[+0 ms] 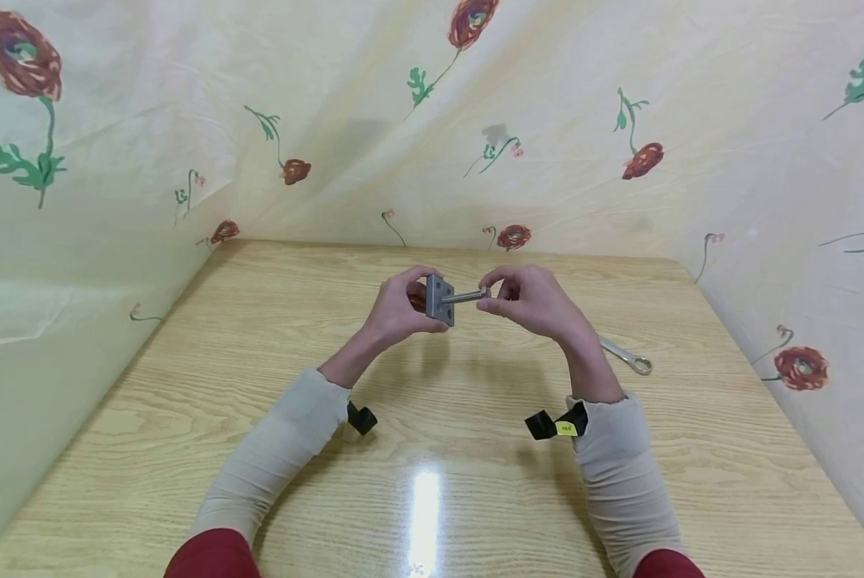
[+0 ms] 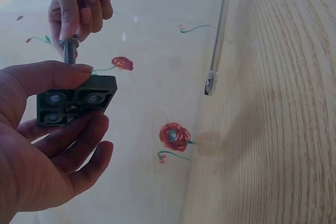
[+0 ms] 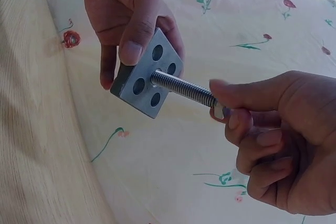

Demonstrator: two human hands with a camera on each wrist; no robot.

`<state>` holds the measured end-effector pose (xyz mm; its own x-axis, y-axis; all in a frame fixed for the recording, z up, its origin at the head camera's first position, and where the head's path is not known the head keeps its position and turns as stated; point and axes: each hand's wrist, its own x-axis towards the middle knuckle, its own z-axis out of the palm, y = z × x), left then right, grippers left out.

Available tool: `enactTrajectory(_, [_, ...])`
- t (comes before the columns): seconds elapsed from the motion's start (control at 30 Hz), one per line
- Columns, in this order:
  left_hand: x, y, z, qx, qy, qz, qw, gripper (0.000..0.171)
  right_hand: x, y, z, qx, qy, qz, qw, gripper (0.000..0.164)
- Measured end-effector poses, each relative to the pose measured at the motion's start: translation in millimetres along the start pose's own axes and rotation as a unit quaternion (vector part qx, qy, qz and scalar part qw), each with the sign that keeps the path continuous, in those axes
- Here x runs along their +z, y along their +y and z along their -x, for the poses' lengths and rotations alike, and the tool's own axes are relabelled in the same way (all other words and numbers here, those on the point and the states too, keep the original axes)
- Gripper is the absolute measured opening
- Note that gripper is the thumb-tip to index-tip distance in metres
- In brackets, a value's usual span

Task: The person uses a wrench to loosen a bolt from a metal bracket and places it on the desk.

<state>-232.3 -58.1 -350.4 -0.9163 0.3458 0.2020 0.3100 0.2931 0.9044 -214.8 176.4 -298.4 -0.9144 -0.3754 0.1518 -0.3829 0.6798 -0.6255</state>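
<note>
In the head view, my left hand (image 1: 394,311) grips a square grey metal plate (image 1: 440,301) by its edges, above the table. Several round holes pierce the plate's flat face (image 3: 144,70) in the right wrist view; its back (image 2: 107,84), in the left wrist view, is dark and recessed. A long threaded bolt (image 3: 186,88) stands out from the plate's middle. My right hand (image 1: 536,301) pinches the hex end (image 3: 219,112) of this bolt between thumb and index finger, the other fingers curled below. How deep the bolt sits in the plate cannot be told.
On the wood-grain table (image 1: 208,353), a silver wrench (image 1: 625,355) lies beyond the right forearm, partly hidden by it in the head view. Flower-patterned cloth (image 1: 331,193) hangs behind the table and along both sides. Black straps with small blocks (image 1: 362,419) sit at both wrists.
</note>
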Motion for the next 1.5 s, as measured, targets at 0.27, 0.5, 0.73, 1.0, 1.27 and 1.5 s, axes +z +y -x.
enactTrajectory(0.27, [-0.1, 0.1, 0.0, -0.005, 0.002, 0.001, 1.0000, 0.066, -1.1, -0.2, 0.0, 0.012, -0.006, 0.002, 1.000, 0.020])
enactTrajectory(0.5, [-0.7, -0.8, -0.8, 0.000, 0.006, 0.005, 1.0000, 0.066, -1.3, 0.1, 0.5, 0.003, -0.007, -0.004, 1.000, 0.024])
enactTrajectory(0.73, [-0.7, -1.2, -1.2, 0.003, 0.005, 0.002, 1.0000, 0.066, -1.8, -0.2, 0.7, 0.008, -0.013, -0.010, 1.000, 0.023])
enactTrajectory(1.0, [-0.7, -2.2, -0.9, 0.008, 0.006, 0.003, 0.9999, 0.066, -0.8, -0.6, -0.5, 0.020, -0.009, -0.010, 1.000, 0.024])
enactTrajectory(1.27, [-0.3, -1.9, 0.0, 0.007, 0.005, 0.004, 1.0000, 0.067, -0.8, -0.6, -0.4, 0.009, -0.006, -0.005, 1.000, 0.024])
enactTrajectory(1.5, [0.6, -2.2, 0.1, 0.006, 0.001, -0.002, 1.0000, 0.067, -0.8, -0.9, 0.4, 0.007, -0.005, 0.003, 1.000, 0.019])
